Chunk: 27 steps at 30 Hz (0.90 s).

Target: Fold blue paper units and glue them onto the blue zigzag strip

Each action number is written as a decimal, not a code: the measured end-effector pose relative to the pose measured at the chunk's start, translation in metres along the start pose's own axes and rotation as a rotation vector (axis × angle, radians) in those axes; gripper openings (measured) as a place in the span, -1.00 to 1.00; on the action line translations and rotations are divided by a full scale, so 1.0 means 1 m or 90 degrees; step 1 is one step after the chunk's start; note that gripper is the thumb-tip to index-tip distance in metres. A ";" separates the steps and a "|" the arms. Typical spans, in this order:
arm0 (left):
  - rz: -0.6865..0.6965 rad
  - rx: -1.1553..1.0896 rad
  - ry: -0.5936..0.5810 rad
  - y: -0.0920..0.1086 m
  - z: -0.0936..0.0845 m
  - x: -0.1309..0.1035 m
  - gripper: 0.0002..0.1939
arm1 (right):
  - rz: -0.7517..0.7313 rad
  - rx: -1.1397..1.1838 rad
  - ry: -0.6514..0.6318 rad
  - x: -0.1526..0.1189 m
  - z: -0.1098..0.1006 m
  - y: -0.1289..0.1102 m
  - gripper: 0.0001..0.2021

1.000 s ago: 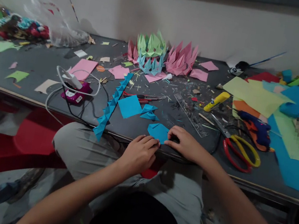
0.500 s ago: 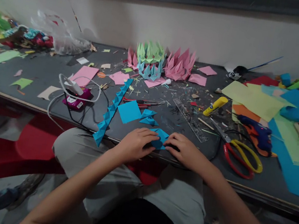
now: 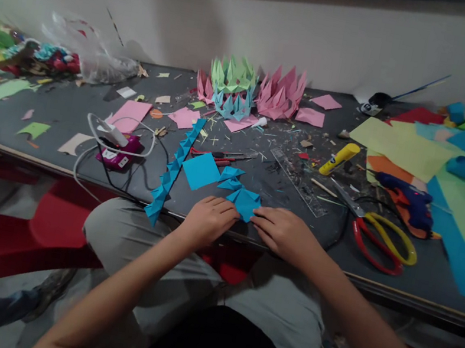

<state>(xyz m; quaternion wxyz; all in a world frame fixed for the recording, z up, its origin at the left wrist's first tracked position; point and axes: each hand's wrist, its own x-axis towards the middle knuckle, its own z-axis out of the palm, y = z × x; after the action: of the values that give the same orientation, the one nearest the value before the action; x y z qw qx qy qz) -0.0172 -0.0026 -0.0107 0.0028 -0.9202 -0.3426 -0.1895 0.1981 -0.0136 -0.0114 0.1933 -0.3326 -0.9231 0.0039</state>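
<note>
– Where the two hands meet the work, what is the state of the grip?

– The left hand has its fingertips at the left side of the folded blue paper; the right hand has its own at the right side. Whether either pinches the sheet or merely presses it, I cannot tell.

– Location of that paper?

– Near edge of the dark table, between the hands, with pointed folds along its far side.

– Immediate surroundings?

– A smaller folded blue piece lies just beyond it. Left of that, a flat blue square; further left, a strip of blue triangles running toward the near edge.

– And outward?

– To the right, a clear ruler, a yellow tube and scissors with red and yellow handles. To the far left, a purple power adapter. Toward the wall, a pink spiky paper form stands beside a green one.
</note>
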 end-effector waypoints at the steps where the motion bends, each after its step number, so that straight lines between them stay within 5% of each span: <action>1: -0.005 -0.002 0.007 0.001 0.002 -0.001 -0.88 | -0.002 -0.008 0.002 0.001 0.000 0.000 -0.81; 9: -0.032 -0.107 0.043 0.002 0.005 -0.009 -0.86 | -0.017 -0.015 0.033 -0.008 0.006 -0.010 -0.77; 27: -0.217 -0.355 -0.066 -0.008 -0.002 0.012 -0.97 | 0.035 0.056 0.016 -0.010 0.015 -0.019 -0.65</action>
<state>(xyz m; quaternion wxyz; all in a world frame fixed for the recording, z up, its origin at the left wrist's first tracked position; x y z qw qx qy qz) -0.0147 0.0102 -0.0055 -0.2985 -0.8234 -0.4260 -0.2267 0.1875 -0.0325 -0.0264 0.2191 -0.3491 -0.9100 0.0458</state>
